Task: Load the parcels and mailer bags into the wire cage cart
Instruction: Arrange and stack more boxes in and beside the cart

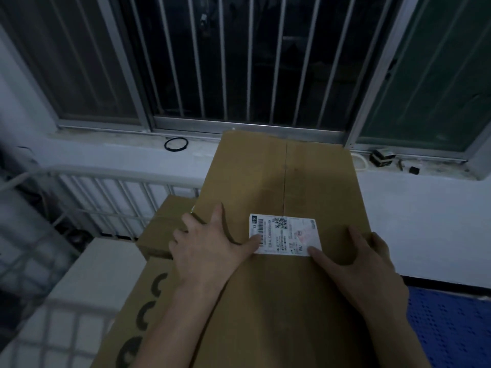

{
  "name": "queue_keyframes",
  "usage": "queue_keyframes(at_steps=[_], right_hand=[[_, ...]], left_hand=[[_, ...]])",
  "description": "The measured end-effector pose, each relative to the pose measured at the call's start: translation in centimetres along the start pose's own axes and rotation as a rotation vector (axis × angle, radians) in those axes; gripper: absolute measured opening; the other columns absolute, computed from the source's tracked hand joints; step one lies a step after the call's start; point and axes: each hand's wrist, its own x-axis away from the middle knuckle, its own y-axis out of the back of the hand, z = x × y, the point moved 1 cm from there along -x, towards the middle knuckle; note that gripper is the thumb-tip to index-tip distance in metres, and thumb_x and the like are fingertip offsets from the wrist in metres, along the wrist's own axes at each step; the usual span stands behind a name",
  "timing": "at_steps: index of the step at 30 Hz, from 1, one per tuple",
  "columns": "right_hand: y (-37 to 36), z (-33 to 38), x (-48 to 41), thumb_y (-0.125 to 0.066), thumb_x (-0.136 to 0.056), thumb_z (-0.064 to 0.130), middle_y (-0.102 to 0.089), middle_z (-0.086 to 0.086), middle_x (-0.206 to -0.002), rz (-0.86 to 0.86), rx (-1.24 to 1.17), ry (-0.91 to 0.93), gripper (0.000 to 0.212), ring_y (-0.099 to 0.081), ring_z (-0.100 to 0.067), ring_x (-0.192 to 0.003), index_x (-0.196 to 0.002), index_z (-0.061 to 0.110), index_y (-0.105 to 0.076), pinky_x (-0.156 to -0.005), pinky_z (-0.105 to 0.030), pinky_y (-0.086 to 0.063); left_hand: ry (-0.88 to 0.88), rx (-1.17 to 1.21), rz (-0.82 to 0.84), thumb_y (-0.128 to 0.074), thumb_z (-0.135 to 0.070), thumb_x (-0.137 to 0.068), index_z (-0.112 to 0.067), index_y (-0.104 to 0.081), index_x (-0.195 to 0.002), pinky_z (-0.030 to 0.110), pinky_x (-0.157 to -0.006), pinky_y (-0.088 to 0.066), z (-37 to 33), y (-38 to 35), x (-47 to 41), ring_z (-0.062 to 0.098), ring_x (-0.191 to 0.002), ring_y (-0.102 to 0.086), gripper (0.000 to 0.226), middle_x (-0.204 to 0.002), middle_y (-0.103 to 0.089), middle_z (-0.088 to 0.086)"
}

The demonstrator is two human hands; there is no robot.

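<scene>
— So, which edges hem it in on the left?
— The cart (106,197): its white bars run under the sill (119,152). A white parcel (93,274), a small box (164,229) and a printed box (138,314) sit by those bars.
— And the box (279,176)?
— It is over the printed box and overlaps the small one. I cannot tell whether it rests on them.
— Which way does it run?
— Its long axis points away from the person, with the far end up at the window frame. The label (285,235) sits on top near the hands, with its print sideways.
— The left hand (210,248)?
— The fingers are spread flat on the top. The thumb tip is on the label's left edge and the outer fingers reach the box's left edge.
— The right hand (366,266)?
— Thumb and forefinger are spread on top, with the thumb tip at the label's near right corner. The other fingers curl over the right edge.
— And room further right?
— Only the wall (411,221), and low down a blue perforated surface (451,328).
</scene>
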Motion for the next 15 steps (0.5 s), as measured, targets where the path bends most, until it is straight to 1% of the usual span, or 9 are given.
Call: queue_keyframes(at_steps=[4,7,11,15], right_hand=[[-0.4,1.0,1.2,-0.046,-0.056,0.097,-0.010,0.004,-0.165,0.005,-0.019,-0.002,0.116,-0.043,-0.031,-0.139,-0.154,0.040,-0.021,-0.096,-0.056,-0.048],[-0.3,1.4,1.2,-0.049,-0.058,0.095,-0.011,0.002,-0.164,0.021,-0.025,0.010,0.114,-0.041,-0.032,-0.139,-0.154,0.039,-0.022,-0.096,-0.056,-0.047],[-0.4,1.8,1.0,-0.049,-0.057,0.094,-0.013,0.001,-0.164,0.066,-0.037,0.016,0.116,-0.041,-0.035,-0.138,-0.154,0.038,-0.024,-0.098,-0.059,-0.046],[-0.8,3.1,1.2,-0.046,-0.059,0.094,-0.012,-0.001,-0.164,0.089,-0.059,0.058,0.114,-0.040,-0.036,-0.139,-0.155,0.035,-0.025,-0.100,-0.060,-0.044]], left_hand=[[0.001,0.000,0.013,-0.038,-0.099,-0.059,-0.039,-0.023,-0.151,0.045,-0.096,-0.040,1.5,0.7,0.6,0.037,-0.115,-0.047,0.111,-0.128,-0.035,0.014],[0.021,0.018,0.014,-0.040,-0.097,-0.062,-0.038,-0.022,-0.151,0.044,-0.097,-0.038,2.0,1.0,1.1,0.037,-0.117,-0.045,0.108,-0.128,-0.034,0.013],[0.049,-0.005,-0.004,-0.041,-0.097,-0.063,-0.039,-0.022,-0.152,0.042,-0.093,-0.039,2.1,1.4,1.9,0.035,-0.115,-0.044,0.108,-0.127,-0.035,0.012],[0.078,-0.038,-0.039,-0.038,-0.098,-0.062,-0.038,-0.023,-0.152,0.043,-0.088,-0.041,3.2,2.0,1.6,0.034,-0.106,-0.048,0.109,-0.119,-0.038,0.011]])
